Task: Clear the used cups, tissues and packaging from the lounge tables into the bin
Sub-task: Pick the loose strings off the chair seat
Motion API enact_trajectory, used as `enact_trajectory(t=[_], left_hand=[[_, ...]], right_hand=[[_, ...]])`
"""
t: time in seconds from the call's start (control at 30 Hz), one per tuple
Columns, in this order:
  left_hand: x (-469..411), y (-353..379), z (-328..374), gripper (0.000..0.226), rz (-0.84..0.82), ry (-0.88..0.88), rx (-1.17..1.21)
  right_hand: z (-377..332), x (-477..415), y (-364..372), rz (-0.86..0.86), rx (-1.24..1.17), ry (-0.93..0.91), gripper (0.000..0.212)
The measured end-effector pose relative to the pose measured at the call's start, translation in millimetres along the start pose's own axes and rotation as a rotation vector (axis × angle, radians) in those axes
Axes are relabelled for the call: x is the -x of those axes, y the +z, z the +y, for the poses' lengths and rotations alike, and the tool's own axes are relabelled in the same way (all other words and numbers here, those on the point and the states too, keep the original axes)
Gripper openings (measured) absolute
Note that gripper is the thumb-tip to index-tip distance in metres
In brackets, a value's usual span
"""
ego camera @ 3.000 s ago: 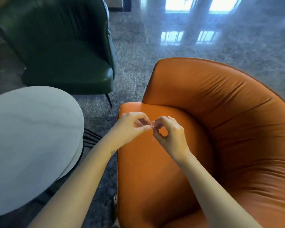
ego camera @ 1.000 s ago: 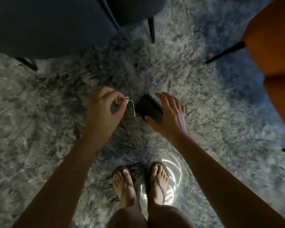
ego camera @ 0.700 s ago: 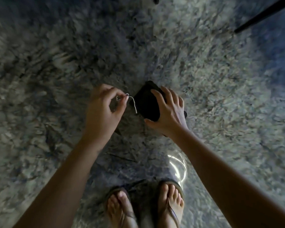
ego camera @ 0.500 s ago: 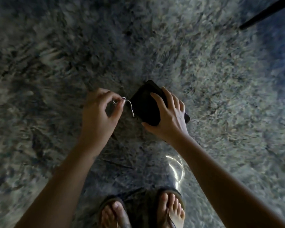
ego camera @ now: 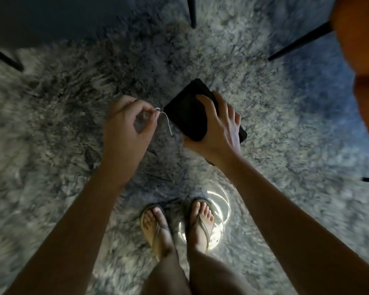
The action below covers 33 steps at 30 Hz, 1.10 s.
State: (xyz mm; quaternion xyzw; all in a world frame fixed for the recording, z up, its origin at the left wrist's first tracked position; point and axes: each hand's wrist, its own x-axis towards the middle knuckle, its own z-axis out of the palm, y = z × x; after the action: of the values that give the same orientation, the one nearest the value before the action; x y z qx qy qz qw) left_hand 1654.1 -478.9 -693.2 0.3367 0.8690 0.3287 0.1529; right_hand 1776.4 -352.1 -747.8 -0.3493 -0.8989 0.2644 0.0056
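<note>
I look straight down at the floor. My left hand [ego camera: 129,124] pinches a small clear scrap of packaging with a thin white string [ego camera: 166,121] hanging from it. Just to its right, my right hand [ego camera: 218,126] rests on a dark, flat rectangular lid or flap [ego camera: 186,114], fingers spread over its top and thumb under its near edge. What lies beneath the dark flap is hidden. The string hangs close beside the flap's left edge.
A shaggy grey rug [ego camera: 62,145] covers the floor. My feet in sandals [ego camera: 156,228] stand below the hands. An orange chair [ego camera: 362,39] with black legs is at the upper right; a dark chair [ego camera: 51,15] fills the upper left.
The view has swung from the orange chair seat down to the floor. My right hand let go of the scrap and now holds the dark flap. My left hand keeps the scrap.
</note>
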Motion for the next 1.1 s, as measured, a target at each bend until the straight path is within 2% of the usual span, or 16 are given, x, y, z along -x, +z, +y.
enact_trajectory(t=[0.17,0.4,0.63,0.87,1.1], left_hand=[[-3.1,-105.7,91.5,0.015,0.051,0.041,0.015],[-11.5,-248.6,208.0,0.01,0.206,0.149,0.024],[-16.9,-376.9,295.9,0.01,0.404,0.2,-0.015],[-7.9,-481.1,333.5,0.01,0.584,0.207,-0.074],[22.8,-585.3,310.6,0.009,0.766,0.098,-0.091]], right_hand=[[-68.6,12.2,-121.9,0.036,0.017,-0.032,0.085],[-168.5,25.0,-282.5,0.125,0.003,-0.107,0.084],[-263.6,27.6,-408.2,0.198,0.025,-0.246,0.087],[-361.0,26.9,-478.5,0.279,0.023,-0.405,0.088],[-477.8,25.1,-487.6,0.271,-0.017,-0.607,0.089]])
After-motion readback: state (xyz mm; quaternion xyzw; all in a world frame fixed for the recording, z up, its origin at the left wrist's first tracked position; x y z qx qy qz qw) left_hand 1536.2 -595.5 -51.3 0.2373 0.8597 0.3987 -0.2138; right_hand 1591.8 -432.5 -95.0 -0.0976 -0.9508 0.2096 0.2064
